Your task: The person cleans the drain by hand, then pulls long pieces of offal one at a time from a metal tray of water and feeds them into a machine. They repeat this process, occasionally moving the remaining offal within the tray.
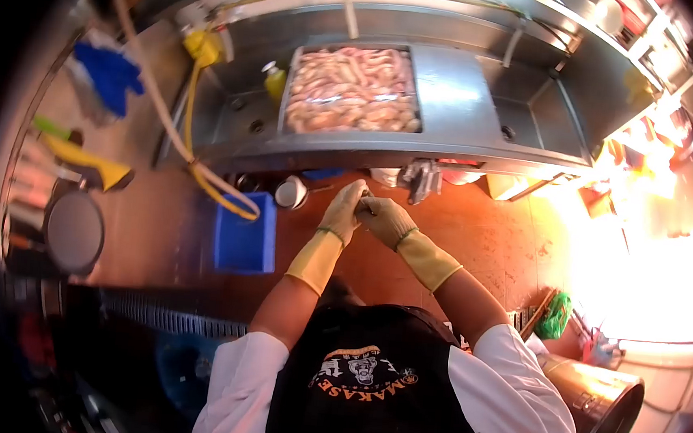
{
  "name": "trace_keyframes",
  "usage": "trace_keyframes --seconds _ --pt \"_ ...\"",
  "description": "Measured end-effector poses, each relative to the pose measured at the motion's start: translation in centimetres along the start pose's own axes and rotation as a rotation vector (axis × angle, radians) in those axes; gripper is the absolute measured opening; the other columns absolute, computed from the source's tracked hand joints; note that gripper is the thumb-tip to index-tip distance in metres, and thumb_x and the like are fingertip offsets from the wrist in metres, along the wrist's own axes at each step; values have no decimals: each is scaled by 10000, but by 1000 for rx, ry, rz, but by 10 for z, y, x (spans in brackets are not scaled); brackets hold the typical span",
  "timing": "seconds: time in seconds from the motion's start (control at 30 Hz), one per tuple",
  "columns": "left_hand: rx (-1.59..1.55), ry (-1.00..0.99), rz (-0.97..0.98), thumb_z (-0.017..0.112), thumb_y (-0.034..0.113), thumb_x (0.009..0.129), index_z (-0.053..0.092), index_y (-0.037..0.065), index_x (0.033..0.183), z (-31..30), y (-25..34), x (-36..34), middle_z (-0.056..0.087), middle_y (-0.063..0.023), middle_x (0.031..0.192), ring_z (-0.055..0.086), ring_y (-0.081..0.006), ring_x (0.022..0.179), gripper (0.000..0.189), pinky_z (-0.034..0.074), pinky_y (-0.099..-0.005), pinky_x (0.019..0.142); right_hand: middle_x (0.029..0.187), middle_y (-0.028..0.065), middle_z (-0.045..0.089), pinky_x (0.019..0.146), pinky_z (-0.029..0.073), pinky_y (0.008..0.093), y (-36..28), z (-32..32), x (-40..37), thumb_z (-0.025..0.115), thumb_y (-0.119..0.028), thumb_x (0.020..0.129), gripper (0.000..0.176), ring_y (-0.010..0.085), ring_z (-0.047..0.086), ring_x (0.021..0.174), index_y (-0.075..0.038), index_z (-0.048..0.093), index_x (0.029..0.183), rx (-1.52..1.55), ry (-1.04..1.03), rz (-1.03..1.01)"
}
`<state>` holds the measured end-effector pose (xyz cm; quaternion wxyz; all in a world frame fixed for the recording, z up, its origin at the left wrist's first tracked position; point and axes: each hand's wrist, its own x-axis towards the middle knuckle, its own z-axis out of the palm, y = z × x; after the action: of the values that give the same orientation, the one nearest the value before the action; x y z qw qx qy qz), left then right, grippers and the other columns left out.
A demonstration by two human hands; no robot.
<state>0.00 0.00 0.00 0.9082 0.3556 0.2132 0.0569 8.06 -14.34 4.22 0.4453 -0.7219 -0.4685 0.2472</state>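
My left hand (342,214) and my right hand (387,221) meet in front of my apron (366,381), below the sink's front edge. Each wears a pale work glove, with a yellow rubber glove cuff (316,260) showing at the wrist. The fingers of both hands are bent and closed against each other; a small dark spot shows between them, but I cannot make out what they pinch. Beyond my hands, a metal tray (420,92) full of pale pink raw meat pieces rests on the steel sink unit.
A sink basin (537,117) lies at the right, and a yellow bottle (274,85) stands left of the tray. Blue gloves (107,75), a yellow hose (190,106) and a blue crate (245,237) are on the left. A metal barrel (593,391) stands at the lower right.
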Motion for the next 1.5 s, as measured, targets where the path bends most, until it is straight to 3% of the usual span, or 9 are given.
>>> trace_keyframes --seconds 0.27,0.33,0.6,0.83,0.93,1.03,1.17,1.33,1.5 --pt "658 -85 163 653 372 1030 701 35 1050 147 -11 181 662 -36 874 616 -135 753 341 483 -271 635 863 63 717 754 549 314 134 -196 3 650 -32 947 144 154 669 796 8 758 1034 235 435 297" --pt "1366 133 841 673 358 972 686 19 1061 100 -71 277 682 -174 935 700 -323 951 351 538 -459 800 897 59 716 783 551 287 183 -255 -16 635 2 945 175 135 671 835 24 755 1070 108 520 383" --pt "1849 317 755 705 298 911 586 66 1331 165 -71 328 579 -282 1342 535 -518 1265 495 449 -588 1032 873 140 748 759 545 332 315 -476 -37 675 -134 876 289 186 694 806 44 775 1080 1 720 579" --pt "1964 432 641 636 210 941 597 49 1354 183 -84 353 512 -340 1476 542 -534 1274 445 448 -579 1065 968 139 772 842 559 364 589 -575 69 695 -219 903 326 203 745 953 -20 780 1147 -228 221 845" --pt "1942 441 576 616 200 959 606 38 1365 189 -86 360 498 -330 1527 558 -532 1270 438 448 -569 1085 1251 257 729 1018 546 485 666 -575 93 616 -207 931 384 430 693 1191 -102 746 1277 -552 109 880" --pt "1984 439 533 598 191 975 608 31 1375 185 -87 364 474 -307 1576 536 -533 1322 431 437 -550 1124 1366 276 666 1063 535 488 716 -557 113 575 -169 933 517 443 646 1273 -134 628 1447 -674 -11 909" --pt "1963 449 501 543 142 1013 581 -16 1416 188 -86 364 478 -304 1584 483 -515 1418 435 369 -549 1203 1432 302 612 1120 494 500 695 -550 123 576 -163 933 644 455 586 1349 -145 462 1567 -604 -104 892" --pt "1954 526 448 593 100 922 573 7 1395 199 -80 362 467 -296 1584 466 -539 1396 482 380 -562 1179 1480 250 613 1180 452 478 654 -609 117 678 -219 898 622 419 555 1407 -79 585 1497 -601 -340 637" --pt "1911 607 456 590 125 945 576 -4 1416 200 -83 355 481 -277 1590 443 -520 1451 488 351 -565 1215 1129 176 754 952 555 379 525 -753 225 672 -211 982 317 260 715 1081 17 729 1195 -358 396 196"
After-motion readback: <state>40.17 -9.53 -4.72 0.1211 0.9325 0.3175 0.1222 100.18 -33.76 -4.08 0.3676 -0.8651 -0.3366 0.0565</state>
